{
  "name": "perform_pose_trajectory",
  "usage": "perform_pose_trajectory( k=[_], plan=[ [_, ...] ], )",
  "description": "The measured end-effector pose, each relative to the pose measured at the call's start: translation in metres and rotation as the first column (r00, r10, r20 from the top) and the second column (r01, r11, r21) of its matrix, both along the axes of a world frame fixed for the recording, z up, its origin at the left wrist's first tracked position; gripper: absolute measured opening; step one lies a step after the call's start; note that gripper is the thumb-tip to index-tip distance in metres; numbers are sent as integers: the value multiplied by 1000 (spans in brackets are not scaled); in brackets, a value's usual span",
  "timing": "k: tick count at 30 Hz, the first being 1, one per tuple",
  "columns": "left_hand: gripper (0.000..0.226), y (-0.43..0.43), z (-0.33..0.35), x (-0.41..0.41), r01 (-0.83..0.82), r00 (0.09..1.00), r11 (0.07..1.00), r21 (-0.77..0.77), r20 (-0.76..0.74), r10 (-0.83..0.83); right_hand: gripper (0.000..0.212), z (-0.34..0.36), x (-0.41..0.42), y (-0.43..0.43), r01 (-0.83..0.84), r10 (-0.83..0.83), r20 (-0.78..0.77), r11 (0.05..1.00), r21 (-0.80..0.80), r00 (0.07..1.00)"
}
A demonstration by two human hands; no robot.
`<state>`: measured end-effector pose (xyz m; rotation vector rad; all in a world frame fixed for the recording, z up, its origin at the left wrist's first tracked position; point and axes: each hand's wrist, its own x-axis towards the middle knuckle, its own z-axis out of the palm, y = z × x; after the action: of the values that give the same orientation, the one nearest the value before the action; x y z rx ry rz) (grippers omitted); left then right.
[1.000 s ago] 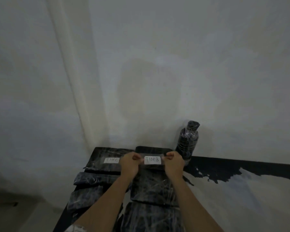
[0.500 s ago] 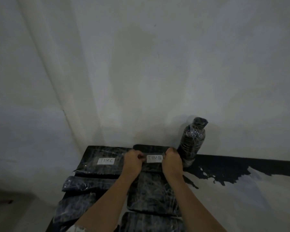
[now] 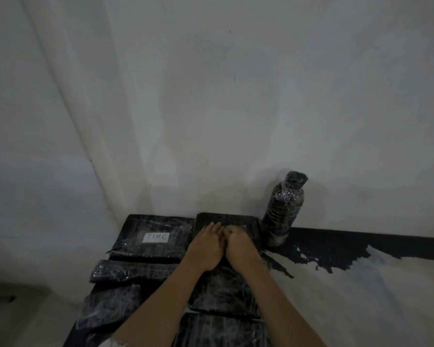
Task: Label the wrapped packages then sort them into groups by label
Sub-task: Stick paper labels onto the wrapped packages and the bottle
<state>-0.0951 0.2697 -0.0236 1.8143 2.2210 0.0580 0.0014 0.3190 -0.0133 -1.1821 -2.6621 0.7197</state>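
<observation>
The table (image 3: 361,291) is standing against a pale wall. Its top is showing a pale area on the right and a ragged black band along the back edge. Flat black wrapped packages are lying on the left part in 2 columns. In the left column, the labelled package (image 3: 133,242) is lying at the back and is carrying a white label (image 3: 156,237) reading TIMC. The narrow package (image 3: 130,270) is lying just in front of it, then the crumpled package (image 3: 110,306). In the right column, the rear package (image 3: 226,219), the middle package (image 3: 223,296) and the front package (image 3: 223,331) are lying in 1 line. The wrapped bottle (image 3: 285,211) is standing upright just beside the rear package.
</observation>
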Motion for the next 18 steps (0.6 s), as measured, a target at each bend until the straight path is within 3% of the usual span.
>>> perform_pose_trajectory(
  k=[3,8,14,18],
  plan=[
    [55,-6,-3,-2,-68,997,997,-48,28,69,44,-3,8,-3,118,-117,29,993,-22,993],
    [61,-6,1,-1,-135,989,984,-114,47,141,55,-9,18,-3,192,-197,71,979,68,978],
    [54,-5,5,1,-238,968,965,-107,51,244,58,-10,19,-1,171,-173,93,985,29,981],
    [56,-5,5,-6,-275,957,955,-111,66,283,51,-10,20,-1,105,-118,200,992,70,973]
  ],
)
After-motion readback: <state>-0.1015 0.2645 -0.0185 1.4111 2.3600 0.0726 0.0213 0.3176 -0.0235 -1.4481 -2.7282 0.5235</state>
